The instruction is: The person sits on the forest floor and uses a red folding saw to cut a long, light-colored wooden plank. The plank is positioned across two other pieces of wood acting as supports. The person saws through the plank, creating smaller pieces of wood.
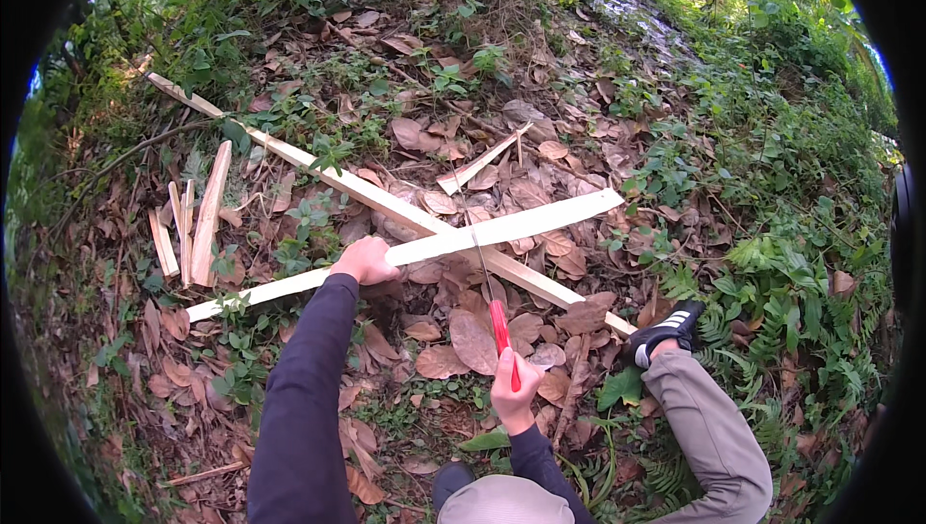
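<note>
On a leaf-strewn forest floor [579, 90], a person's left hand [364, 261] presses down, fingers closed, on a long pale wooden slat [521, 227] that lies crossed over a second long slat [289, 152]. The right hand [511, 391] is clamped around the red handle of a handsaw [487, 278], whose thin blade reaches forward to the upper slat just right of the left hand. The 2 hands are well apart. A black-and-white shoe [666, 329] rests on the lower slat's near end. A short offcut [479, 163] lies beyond the crossing, and a cluster of short pale wood pieces [193, 225] sits to the left among green plants.
</note>
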`<state>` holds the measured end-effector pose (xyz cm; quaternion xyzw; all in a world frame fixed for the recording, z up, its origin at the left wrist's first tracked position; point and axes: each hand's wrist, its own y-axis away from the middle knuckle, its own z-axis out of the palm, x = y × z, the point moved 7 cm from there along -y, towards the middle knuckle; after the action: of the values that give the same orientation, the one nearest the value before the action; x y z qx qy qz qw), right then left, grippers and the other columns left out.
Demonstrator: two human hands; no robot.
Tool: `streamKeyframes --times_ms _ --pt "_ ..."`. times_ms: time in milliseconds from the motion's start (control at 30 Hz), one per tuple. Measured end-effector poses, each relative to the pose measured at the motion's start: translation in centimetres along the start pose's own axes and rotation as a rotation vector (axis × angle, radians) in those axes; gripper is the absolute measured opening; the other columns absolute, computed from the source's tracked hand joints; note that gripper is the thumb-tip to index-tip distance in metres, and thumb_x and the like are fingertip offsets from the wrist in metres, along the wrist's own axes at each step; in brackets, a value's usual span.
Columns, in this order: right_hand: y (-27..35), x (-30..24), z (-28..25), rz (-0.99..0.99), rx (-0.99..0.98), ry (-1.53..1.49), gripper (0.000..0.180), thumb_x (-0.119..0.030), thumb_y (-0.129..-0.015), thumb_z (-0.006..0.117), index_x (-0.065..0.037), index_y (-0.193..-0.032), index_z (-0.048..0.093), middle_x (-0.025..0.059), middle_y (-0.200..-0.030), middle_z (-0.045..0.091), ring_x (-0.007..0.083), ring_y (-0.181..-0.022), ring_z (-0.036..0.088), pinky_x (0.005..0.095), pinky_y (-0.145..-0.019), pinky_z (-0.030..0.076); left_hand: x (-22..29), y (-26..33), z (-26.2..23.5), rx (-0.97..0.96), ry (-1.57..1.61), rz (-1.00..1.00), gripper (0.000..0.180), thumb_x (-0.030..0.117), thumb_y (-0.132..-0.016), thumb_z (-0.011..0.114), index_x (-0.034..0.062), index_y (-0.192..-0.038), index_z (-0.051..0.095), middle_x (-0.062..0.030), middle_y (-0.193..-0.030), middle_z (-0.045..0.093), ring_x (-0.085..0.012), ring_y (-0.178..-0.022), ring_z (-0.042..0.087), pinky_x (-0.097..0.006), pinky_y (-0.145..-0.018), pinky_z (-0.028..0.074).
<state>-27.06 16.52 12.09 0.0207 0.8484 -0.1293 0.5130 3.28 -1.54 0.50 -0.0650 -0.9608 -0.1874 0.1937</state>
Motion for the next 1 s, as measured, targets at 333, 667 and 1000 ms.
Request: streamKeyframes --times_ms 333,667,1000 --pt "-1.5 -0.5 -1.2 0.059 0.014 -0.025 0.036 -0.014 -0.1 0.056 0.002 -0.068 0.056 0.0099 -0.05 0.044 0.0146 -0.043 0.048 0.0359 -0.046 0.032 0.4 -0.8 -0.3 0.028 -0.002 -0.002 0.042 0.037 -0.064 0.07 0.0015 -0.085 0.077 -0.024 -0.09 0.073 -0.0409 -0.087 0.07 -0.048 -0.084 0.056" --pt "-1.9 0.5 1.4 0.163 -0.002 -0.055 0.036 -0.017 -0.103 0.054 0.002 -0.072 0.057 0.0083 -0.053 0.048 0.0141 -0.046 0.047 0.035 -0.048 0.034 0.8 1.1 0.1 -0.081 -0.037 -0.079 0.048 0.043 -0.069 0.071 0.0016 -0.093 0.077 -0.0215 -0.1 0.073 -0.0369 -0.097 0.07 -0.045 -0.09 0.056" --pt "-4.0 -0.2 1.8 0.064 0.014 -0.024 0.042 -0.019 -0.103 0.054 0.001 -0.066 0.052 0.0041 -0.051 0.044 0.0098 -0.045 0.041 0.0332 -0.046 0.029 1.2 0.9 0.1 0.061 -0.076 0.025 0.044 0.041 -0.067 0.071 0.0006 -0.084 0.076 -0.0224 -0.085 0.072 -0.0409 -0.085 0.07 -0.048 -0.083 0.057"
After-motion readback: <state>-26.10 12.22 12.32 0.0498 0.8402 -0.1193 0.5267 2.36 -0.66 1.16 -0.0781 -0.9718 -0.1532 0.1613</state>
